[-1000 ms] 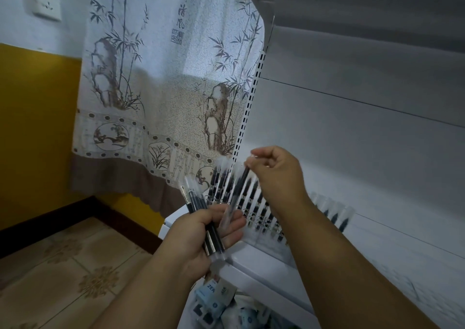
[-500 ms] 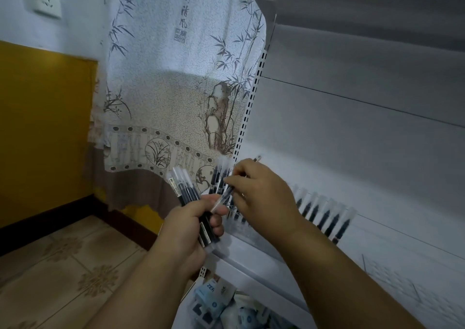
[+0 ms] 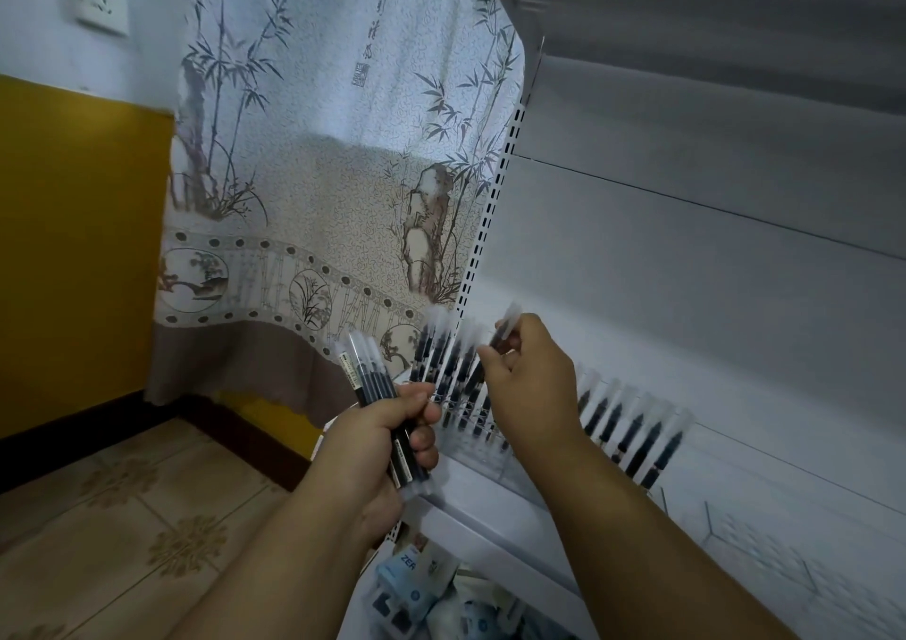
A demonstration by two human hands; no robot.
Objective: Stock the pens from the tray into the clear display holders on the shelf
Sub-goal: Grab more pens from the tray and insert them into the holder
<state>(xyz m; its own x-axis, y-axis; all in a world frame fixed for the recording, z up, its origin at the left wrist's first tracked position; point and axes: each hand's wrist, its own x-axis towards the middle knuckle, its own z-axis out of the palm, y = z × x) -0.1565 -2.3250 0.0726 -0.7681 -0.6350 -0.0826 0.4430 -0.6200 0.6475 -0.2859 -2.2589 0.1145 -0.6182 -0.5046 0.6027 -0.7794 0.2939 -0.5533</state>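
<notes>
The white shelf (image 3: 490, 507) carries clear display holders (image 3: 480, 448) along its front, already partly filled with upright pens (image 3: 632, 428). The left hand (image 3: 372, 448) grips a bundle of pens (image 3: 377, 394) just beside the holders. The right hand (image 3: 532, 384) pinches a single pen (image 3: 501, 333) at its capped end, above the left slots. Blur hides which slot is free, probably one under the hand. Best to lower it upright, tip first, without nudging its neighbours.
</notes>
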